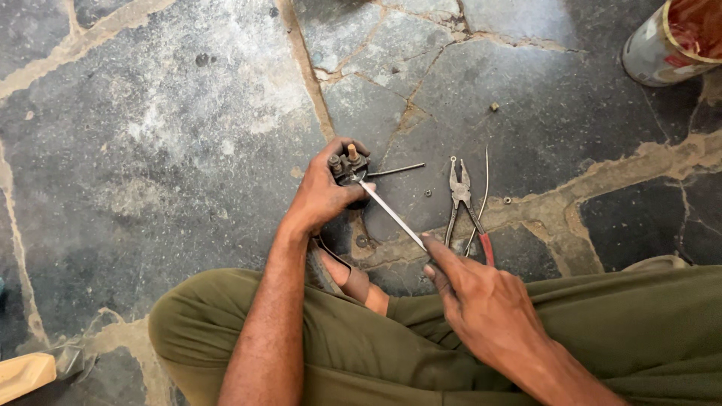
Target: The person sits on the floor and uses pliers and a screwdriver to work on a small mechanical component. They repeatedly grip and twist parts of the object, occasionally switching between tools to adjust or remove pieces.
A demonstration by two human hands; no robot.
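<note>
The left hand point(322, 194) is closed around a small dark metal part point(348, 167) with studs on top, holding it just above the stone floor point(188, 135). The right hand point(481, 304) grips the handle end of a long thin screwdriver point(392, 214), whose tip meets the top of the part. Judging by this, the work on the part is under way and not finished: the tool is engaged and the part is not yet set down. Just beside the screwdriver lie red-handled pliers point(465, 207), a thin wire point(481, 203), a dark rod point(395, 171) and a few small loose nuts point(428, 193). A paint-stained can point(665, 41) stands well apart.
</note>
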